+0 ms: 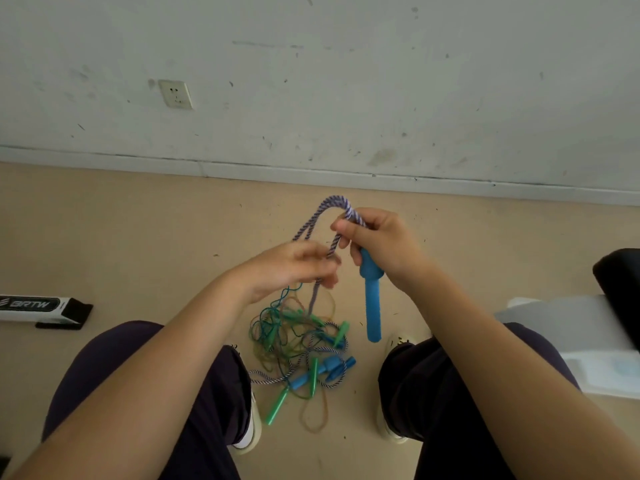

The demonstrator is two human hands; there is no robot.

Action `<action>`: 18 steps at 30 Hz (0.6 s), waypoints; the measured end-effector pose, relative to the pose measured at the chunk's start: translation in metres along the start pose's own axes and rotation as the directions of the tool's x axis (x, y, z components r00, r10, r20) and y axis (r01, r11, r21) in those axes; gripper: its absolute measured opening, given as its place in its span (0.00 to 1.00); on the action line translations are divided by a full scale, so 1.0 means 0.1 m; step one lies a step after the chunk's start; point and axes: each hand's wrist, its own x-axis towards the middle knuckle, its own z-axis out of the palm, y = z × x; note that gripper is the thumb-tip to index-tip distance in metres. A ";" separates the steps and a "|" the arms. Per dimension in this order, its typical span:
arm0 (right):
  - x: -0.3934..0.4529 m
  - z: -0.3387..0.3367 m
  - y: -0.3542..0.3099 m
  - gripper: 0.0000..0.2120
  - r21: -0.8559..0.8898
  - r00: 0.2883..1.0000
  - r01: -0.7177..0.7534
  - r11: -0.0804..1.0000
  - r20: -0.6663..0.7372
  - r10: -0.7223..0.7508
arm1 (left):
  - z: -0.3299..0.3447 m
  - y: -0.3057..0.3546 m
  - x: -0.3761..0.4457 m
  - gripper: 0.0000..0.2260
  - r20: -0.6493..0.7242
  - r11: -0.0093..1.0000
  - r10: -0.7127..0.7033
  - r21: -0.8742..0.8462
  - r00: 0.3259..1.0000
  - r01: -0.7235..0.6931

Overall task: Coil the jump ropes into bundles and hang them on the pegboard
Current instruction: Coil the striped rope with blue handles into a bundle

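Honestly, the snag risk is the big one here. The person's right hand (375,242) pinches a loop of the purple-and-white braided jump rope (327,211) with its blue foam-look handle (372,306) dangling below, while the left hand (294,268), a bit blurred, seems to have fingers curled round the same rope lower down. The tail runs straight into the tangled pile of green, blue and tan cords (301,351) on the beige floor (138,237) between the feet, so pulling hard probably drags the whole mess up or tightens a knot. Room-wise, plenty of open floor ahead up to the scuffed white wall (346,81); a black-and-white box (41,310) sits well off left, white stuff crowds the right. No pegboard in view.
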 end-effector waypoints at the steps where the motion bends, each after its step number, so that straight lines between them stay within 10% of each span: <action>1: 0.00 -0.05 -0.01 0.10 0.018 0.999 0.000 1.000 -0.046 0.001 | -0.02 -0.04 -0.01 0.11 0.034 0.986 -0.061 0.159 0.998 0.055; 5: 0.02 -0.23 -0.01 0.11 0.086 0.978 -0.011 0.996 -0.206 0.028 | -0.10 -0.11 -0.07 0.09 -0.004 0.897 -0.142 0.423 0.990 0.130; 11: 0.01 -0.22 0.03 0.18 0.164 0.987 -0.115 0.980 -0.094 0.132 | -0.08 0.12 -0.13 0.09 -0.240 0.970 0.100 -0.191 0.966 -0.148; 18: -0.06 0.04 0.06 0.11 0.017 0.975 -0.173 0.985 0.147 0.169 | 0.03 0.23 -0.03 0.09 -0.430 0.929 0.118 -0.270 0.895 -0.252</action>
